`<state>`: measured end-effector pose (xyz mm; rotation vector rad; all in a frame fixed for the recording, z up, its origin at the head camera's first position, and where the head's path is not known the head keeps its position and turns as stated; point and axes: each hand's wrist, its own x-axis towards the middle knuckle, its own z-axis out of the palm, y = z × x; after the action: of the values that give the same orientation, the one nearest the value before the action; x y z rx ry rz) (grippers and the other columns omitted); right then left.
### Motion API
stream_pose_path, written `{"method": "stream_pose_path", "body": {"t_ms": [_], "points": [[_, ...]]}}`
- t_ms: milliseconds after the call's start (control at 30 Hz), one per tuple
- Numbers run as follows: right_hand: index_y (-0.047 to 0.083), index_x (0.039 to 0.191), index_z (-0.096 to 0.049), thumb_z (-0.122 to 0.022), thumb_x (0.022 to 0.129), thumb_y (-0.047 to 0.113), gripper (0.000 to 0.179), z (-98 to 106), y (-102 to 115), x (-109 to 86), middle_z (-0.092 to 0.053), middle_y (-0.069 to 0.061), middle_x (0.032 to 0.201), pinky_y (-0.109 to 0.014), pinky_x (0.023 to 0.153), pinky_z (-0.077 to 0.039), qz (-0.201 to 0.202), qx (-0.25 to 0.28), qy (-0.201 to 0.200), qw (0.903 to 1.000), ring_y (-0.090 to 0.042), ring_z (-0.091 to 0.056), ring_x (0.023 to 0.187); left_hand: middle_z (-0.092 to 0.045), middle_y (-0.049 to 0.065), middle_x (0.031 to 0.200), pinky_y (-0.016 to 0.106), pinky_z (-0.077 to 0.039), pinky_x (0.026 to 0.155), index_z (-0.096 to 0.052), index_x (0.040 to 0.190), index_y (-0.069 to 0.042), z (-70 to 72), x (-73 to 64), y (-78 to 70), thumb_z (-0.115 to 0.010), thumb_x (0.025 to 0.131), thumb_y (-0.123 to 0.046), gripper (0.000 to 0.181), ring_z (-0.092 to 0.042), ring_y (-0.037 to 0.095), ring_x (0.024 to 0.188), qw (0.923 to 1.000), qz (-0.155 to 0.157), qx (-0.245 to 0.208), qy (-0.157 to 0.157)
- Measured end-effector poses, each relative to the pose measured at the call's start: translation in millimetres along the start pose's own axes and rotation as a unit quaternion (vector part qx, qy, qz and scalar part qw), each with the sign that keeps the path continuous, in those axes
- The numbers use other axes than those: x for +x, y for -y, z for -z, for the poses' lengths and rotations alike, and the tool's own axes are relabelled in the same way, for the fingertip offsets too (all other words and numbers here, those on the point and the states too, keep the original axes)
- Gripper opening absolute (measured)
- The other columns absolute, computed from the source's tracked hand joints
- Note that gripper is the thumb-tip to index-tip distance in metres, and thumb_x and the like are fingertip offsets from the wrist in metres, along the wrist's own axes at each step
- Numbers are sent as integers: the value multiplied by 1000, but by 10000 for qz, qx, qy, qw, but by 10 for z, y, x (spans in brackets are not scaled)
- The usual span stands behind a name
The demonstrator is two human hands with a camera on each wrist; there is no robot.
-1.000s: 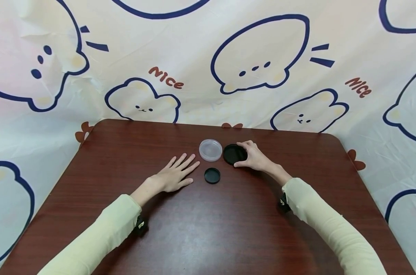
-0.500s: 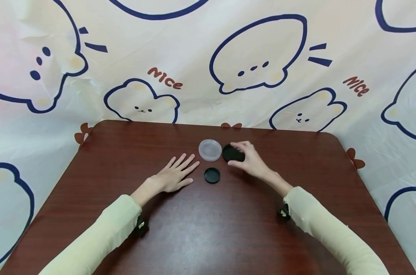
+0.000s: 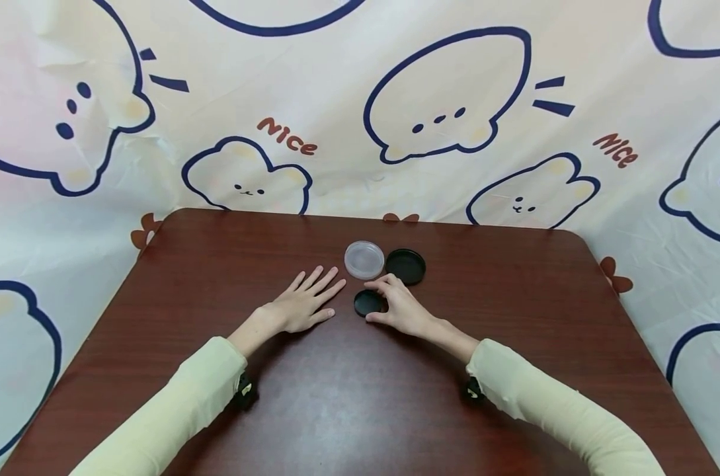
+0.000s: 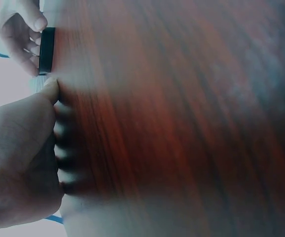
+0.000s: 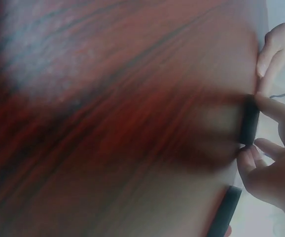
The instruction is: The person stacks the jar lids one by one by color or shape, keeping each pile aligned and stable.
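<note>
A small round black dish (image 3: 366,303) lies on the brown table (image 3: 312,410) near the middle. My right hand (image 3: 402,311) pinches it from the right, thumb on the near edge and fingers on the far edge. The right wrist view shows the same small dish (image 5: 249,120) between thumb and fingers. Flat on the table to the left, palm down with fingers spread, rests my left hand (image 3: 300,305), apart from the dishes. Behind the small dish stand a clear shallow round dish (image 3: 364,260) and, right of it, a larger black round dish (image 3: 406,266).
The clear dish and the larger black dish sit side by side, close together. A pale cloth (image 3: 336,172) printed with blue cartoon outlines hangs behind the table and along its sides. Each wrist wears a small black device, such as the one at my right sleeve (image 3: 514,370).
My right hand has left the larger black dish, moved left and toward me, and taken hold of the small black dish. The left hand stays still.
</note>
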<state>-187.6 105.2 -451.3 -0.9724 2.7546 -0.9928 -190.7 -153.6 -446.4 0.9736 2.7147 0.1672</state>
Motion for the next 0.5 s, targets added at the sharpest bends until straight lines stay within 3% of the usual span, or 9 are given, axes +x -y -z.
{"method": "stream_pose_path", "body": {"t_ms": [167, 300, 500], "points": [[1, 127, -60, -82, 79, 18, 55, 0, -34, -2, -52, -11, 113, -36, 84, -44, 61, -130, -34, 9999, -21, -49, 97, -2, 12, 161, 56, -5, 113, -14, 157, -18, -6, 8, -12, -38, 104, -43, 63, 0, 35, 146, 10000, -21, -19, -38], [0, 126, -61, -81, 80, 17, 53, 118, -59, 17, -52, -13, 112, -36, 85, -47, 98, -47, -143, 9998, -24, -53, 97, -2, 12, 161, 56, -5, 113, -14, 157, -17, -5, 4, -16, -38, 104, -42, 63, 0, 35, 146, 10000, -25, -41, -36], [-1, 126, -61, -80, 80, 12, 52, 454, -260, 89, -51, -18, 116, -41, 88, -49, -428, 92, -550, 9975, -30, -58, 100, -3, 12, 161, 57, -5, 113, -16, 157, -16, -16, -7, -1, -39, 104, -41, 63, -1, 36, 146, 9999, -49, -25, -105]]}}
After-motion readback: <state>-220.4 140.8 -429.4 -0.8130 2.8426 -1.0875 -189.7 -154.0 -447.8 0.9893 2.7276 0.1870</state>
